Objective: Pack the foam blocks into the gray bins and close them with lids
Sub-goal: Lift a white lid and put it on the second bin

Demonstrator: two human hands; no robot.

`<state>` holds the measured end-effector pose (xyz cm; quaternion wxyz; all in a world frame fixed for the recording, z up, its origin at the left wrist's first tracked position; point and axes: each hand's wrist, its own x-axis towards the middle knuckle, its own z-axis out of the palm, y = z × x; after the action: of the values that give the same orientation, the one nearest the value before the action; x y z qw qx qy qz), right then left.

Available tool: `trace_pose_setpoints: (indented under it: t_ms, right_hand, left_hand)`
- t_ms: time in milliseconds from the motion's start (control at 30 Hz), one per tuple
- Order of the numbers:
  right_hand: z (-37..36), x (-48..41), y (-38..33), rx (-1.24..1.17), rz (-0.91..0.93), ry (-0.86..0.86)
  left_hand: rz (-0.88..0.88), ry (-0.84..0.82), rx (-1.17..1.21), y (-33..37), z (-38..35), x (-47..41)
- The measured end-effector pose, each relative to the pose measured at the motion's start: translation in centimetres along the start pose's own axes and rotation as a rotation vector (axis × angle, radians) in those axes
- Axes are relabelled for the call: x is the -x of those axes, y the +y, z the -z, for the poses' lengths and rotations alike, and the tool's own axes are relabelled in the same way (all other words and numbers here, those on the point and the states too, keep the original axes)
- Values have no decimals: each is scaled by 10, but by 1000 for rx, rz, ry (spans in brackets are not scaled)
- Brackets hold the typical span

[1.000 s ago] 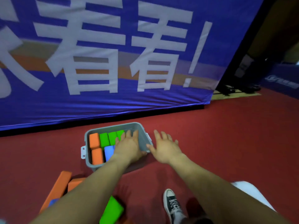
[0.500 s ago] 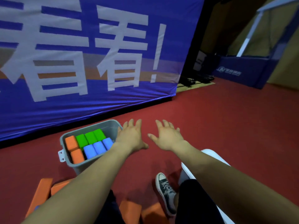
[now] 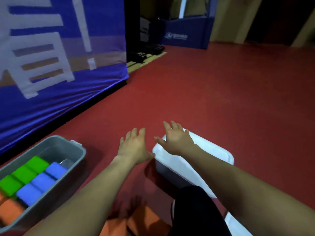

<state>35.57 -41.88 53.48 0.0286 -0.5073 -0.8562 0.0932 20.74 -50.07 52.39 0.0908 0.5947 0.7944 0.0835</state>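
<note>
Blocks [image 3: 42,184] sit in the bin [image 3: 56,189] at my lower left. There are green, blue and orange ones, packed side by side. The far end of the bin has a gap with no block in it. More orange blocks [image 3: 119,223] lie on the floor [image 3: 221,99] by my legs, not packed yet.

The lid [image 3: 208,160] is white and lies to my right, well apart from the bin. My right hand [image 3: 177,140] is over its far end with the fingers spread wide, holding nothing. I cannot tell if it touches the lid or hangs just above it. My left hand [image 3: 134,147] is flat and loose too, just beside the lid's left edge, and it holds nothing.

I think the next step is to lift the lid and carry it to the bin. A few things could go wrong. If I grab only one edge, the wide lid may tip and slip out. If I put it on now, the loose orange blocks get left out and the gap stays unfilled. If a block sticks up past the rim, the lid will not shut flat. My leg is close, so I could bump the lid as I lift it.
</note>
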Motion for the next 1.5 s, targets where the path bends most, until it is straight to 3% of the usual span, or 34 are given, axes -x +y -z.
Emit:
trace_pose_setpoints:
  t_ms: [433,633,800,1067,1367,1500]
  right_hand:
    - [-70,60,240,-59,-547,-38]
    - [-139,111,324,-165,-775,-91]
    - [-212,140,377,-194,-854,-194]
    - [-339,172,432,-225,-966,-324]
    - [-458,148,446,-339,-940,-599]
    - [-496,133,443,-339,-924,-642]
  left_hand:
    - [-536,-257,27,223,-156,-78]
    - [-670,-292,159,286,-259,-57]
    - [-733,-472,208,320,-362,-38]
    - [-711,-761,149,338,-512,-25]
    - [-484,-936,232,281,-664,-16]
    - [-407,-1011,224,268,-692,-20]
